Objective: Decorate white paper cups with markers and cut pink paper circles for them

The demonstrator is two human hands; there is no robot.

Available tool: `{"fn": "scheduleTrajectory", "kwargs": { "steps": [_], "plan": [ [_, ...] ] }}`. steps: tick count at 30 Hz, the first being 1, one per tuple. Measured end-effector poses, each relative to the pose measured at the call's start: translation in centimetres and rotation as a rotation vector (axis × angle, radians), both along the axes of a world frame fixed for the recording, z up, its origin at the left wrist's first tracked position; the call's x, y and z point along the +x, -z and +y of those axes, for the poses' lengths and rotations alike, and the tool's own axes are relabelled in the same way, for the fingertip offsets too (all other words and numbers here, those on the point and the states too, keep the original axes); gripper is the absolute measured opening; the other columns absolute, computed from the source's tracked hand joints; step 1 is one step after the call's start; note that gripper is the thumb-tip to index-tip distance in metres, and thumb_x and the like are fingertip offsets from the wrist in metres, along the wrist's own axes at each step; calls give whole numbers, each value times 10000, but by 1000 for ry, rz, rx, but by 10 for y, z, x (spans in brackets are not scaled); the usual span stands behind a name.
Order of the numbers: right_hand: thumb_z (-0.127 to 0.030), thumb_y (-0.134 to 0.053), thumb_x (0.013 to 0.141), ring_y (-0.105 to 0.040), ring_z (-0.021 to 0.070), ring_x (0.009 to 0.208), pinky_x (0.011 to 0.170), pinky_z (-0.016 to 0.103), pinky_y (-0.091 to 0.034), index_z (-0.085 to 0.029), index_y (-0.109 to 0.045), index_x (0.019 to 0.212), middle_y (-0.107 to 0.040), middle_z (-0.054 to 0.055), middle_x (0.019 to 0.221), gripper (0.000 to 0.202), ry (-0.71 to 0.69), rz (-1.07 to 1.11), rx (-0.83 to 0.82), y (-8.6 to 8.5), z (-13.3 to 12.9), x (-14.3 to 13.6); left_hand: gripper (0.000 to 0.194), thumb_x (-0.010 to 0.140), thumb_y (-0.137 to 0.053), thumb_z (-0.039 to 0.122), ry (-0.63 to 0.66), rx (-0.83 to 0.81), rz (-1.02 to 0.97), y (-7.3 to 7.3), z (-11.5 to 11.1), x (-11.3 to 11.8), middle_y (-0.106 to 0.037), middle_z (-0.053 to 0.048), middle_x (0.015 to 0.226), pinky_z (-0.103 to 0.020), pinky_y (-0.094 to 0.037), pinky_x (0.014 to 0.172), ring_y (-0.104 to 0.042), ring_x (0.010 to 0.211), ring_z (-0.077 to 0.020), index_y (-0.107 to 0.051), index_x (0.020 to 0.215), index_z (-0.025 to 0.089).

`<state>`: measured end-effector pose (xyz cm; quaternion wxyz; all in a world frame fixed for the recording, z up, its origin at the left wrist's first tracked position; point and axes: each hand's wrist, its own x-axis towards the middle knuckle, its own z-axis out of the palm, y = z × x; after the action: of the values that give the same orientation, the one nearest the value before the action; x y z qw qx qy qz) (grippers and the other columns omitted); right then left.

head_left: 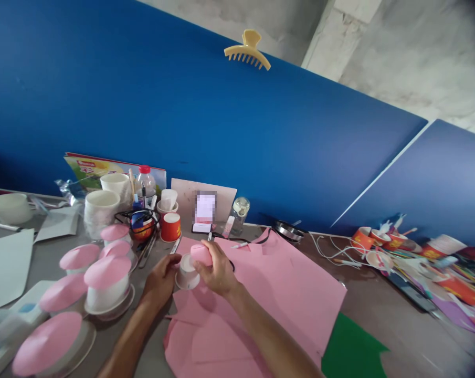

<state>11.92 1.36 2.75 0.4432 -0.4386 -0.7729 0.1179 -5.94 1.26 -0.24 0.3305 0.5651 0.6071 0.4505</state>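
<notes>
A small white paper cup [187,264] with a wide round base [187,283] stands at the left edge of the pink paper. My left hand [161,279] has its fingers curled at the cup's left side, gripping it. Over the cup's right side, my right hand [218,268] closes on a small rounded pink piece [201,254]; its exact kind is unclear. Under my forearm and beyond lie large pink paper sheets [284,278]. Left of my hands stand several white cups with pink paper cone tops [108,272], some on round white bases.
Stacked white paper cups [101,207], a red paper cup [170,227], a lit phone [204,210] and a glass jar [241,212] line the blue partition [206,121]. Green paper [351,349] lies right. A roll of tape [288,231], white cables [327,249] and cluttered craft supplies lie further right.
</notes>
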Motion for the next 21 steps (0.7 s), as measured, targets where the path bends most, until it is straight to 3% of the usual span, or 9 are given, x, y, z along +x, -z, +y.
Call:
{"fn": "scheduleTrajectory", "kwargs": {
  "steps": [3, 8, 14, 21],
  "plan": [
    [-416, -568, 844, -594, 286, 1102, 956, 440, -478, -135, -499, 1273, -621, 173, 1184, 517, -12, -54, -19, -4, 3, -4, 359, 719, -454, 271, 160, 19, 44, 1, -2, -4, -701, -91, 1067, -345, -501, 839, -646, 984, -241, -620, 1026, 181],
    [-430, -577, 842, -594, 280, 1099, 952, 427, -474, -140, -513, 1249, -633, 165, 1167, 504, -35, -131, -45, -9, 2, -9, 508, 633, -465, 123, 279, 83, 223, -1, -8, -4, -649, -88, 1128, -342, -465, 888, -603, 1041, -227, -549, 1130, 189],
    [-398, -581, 826, -576, 283, 1115, 978, 438, -446, -119, -516, 1245, -622, 170, 1197, 508, -42, -200, -19, -10, -1, -11, 266, 680, -560, 180, 291, 51, 386, -9, -15, 5, -630, -51, 919, -334, -460, 771, -594, 922, -233, -532, 944, 199],
    [-365, -630, 780, -549, 303, 1141, 1001, 467, -418, -113, -523, 1245, -612, 167, 1222, 539, -8, -298, -59, -11, -4, -14, 163, 684, -550, 139, 259, 100, 512, 2, -13, 9, -580, -54, 819, -327, -419, 714, -563, 841, -229, -420, 739, 220]
  ]
}}
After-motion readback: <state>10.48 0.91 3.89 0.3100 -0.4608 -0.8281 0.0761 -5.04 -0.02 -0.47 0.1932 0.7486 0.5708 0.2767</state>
